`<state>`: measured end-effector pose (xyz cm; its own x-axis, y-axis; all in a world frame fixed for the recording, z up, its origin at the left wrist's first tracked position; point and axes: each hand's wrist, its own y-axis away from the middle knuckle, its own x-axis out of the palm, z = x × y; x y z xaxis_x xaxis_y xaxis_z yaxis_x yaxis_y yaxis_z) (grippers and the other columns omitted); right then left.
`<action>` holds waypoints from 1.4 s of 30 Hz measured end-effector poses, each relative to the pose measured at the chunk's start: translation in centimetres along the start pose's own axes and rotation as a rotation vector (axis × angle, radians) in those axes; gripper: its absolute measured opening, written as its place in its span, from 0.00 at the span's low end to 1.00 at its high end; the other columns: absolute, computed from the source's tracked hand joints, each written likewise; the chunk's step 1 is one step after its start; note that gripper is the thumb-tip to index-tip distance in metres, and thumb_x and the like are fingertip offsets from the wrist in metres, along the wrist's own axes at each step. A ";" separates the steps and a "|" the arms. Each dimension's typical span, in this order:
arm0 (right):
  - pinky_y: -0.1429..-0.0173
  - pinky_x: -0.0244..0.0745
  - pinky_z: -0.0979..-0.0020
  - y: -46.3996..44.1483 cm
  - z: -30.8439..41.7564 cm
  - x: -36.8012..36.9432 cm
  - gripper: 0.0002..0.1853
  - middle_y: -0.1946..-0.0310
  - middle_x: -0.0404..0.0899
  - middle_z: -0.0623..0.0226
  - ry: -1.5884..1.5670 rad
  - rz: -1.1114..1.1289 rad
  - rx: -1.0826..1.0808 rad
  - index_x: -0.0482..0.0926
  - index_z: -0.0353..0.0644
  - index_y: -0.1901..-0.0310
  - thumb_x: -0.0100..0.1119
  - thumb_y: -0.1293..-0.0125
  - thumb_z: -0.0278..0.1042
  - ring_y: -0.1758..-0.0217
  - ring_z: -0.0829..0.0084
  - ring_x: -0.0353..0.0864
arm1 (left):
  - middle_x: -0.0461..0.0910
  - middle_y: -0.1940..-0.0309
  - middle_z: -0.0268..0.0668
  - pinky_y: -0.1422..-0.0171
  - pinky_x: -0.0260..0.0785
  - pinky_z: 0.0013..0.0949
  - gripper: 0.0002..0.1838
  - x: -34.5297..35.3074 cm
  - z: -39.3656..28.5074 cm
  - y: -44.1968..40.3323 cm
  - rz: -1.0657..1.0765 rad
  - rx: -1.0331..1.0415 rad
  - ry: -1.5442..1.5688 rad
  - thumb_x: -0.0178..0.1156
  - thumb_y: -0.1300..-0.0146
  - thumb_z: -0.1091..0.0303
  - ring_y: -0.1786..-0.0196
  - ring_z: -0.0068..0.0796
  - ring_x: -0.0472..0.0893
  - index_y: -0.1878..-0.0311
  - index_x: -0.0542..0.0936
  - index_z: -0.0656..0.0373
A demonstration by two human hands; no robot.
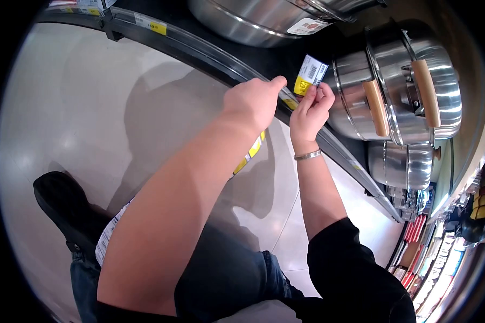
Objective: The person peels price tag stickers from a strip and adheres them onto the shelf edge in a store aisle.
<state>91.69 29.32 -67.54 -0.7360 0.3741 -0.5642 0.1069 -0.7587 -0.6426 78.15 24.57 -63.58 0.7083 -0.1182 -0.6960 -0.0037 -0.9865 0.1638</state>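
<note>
My right hand (311, 112), with a metal bracelet at the wrist, pinches the lower edge of a white and yellow price tag (312, 72) over the shelf's front edge. My left hand (253, 99) is curled closed just left of it, its thumb side against the shelf's price rail (199, 55). What its fingers hold, if anything, is hidden. Yellow and white printed labels (249, 154) show from behind my left forearm, and a white printed sheet (106, 237) shows near its elbow; the forearm hides the rest.
Steel pots with wooden handles (428, 92) stand on the dark shelf, right of my hands. Another large steel pot (248, 21) is above, and a smaller pot (399, 164) is below. A mounted price tag (151, 24) sits on the rail. My black shoe (64, 207) rests on the floor.
</note>
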 end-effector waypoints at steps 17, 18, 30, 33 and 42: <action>0.66 0.67 0.83 -2.8 -1.0 -3.8 0.06 0.74 0.74 0.68 -0.309 0.532 0.250 0.68 0.35 0.63 0.49 0.42 0.27 0.71 0.84 0.71 | 0.76 0.78 0.45 0.79 0.60 0.32 0.10 1.9 1.5 -1.1 -0.258 0.151 0.279 0.56 0.51 0.73 0.78 0.33 0.75 0.63 0.74 0.55; 0.63 0.68 0.82 -2.8 -1.2 -3.9 0.07 0.72 0.74 0.69 -0.398 0.569 0.303 0.67 0.35 0.62 0.46 0.40 0.27 0.68 0.83 0.71 | 0.76 0.77 0.46 0.80 0.59 0.31 0.10 1.8 1.6 -1.1 -0.241 0.150 0.262 0.55 0.51 0.73 0.78 0.31 0.75 0.63 0.74 0.55; 0.64 0.68 0.79 -3.2 -2.3 -3.8 0.07 0.73 0.74 0.66 -0.288 0.651 0.264 0.65 0.36 0.61 0.45 0.40 0.28 0.68 0.82 0.72 | 0.76 0.74 0.47 0.74 0.63 0.34 0.10 1.1 1.1 -1.1 -0.160 0.026 0.276 0.54 0.49 0.71 0.73 0.34 0.76 0.61 0.75 0.55; 0.65 0.68 0.78 -3.0 -2.1 -3.8 0.07 0.75 0.74 0.63 -0.383 0.599 0.343 0.66 0.36 0.62 0.46 0.40 0.28 0.70 0.81 0.73 | 0.76 0.74 0.47 0.72 0.64 0.34 0.09 1.2 1.0 -1.3 -0.186 0.028 0.251 0.54 0.48 0.70 0.72 0.36 0.76 0.62 0.76 0.55; 0.70 0.68 0.74 -3.7 -0.1 -4.8 0.06 0.75 0.74 0.58 0.025 0.659 0.027 0.71 0.37 0.65 0.51 0.46 0.26 0.76 0.68 0.73 | 0.76 0.72 0.44 0.70 0.65 0.33 0.08 0.3 0.2 -1.1 -0.251 0.015 0.243 0.53 0.47 0.66 0.71 0.38 0.75 0.65 0.77 0.57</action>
<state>94.95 30.35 -62.52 -0.5060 -0.1613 -0.8473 0.5127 -0.8462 -0.1452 78.23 25.63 -64.16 0.8356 0.1572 -0.5264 0.1830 -0.9831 -0.0032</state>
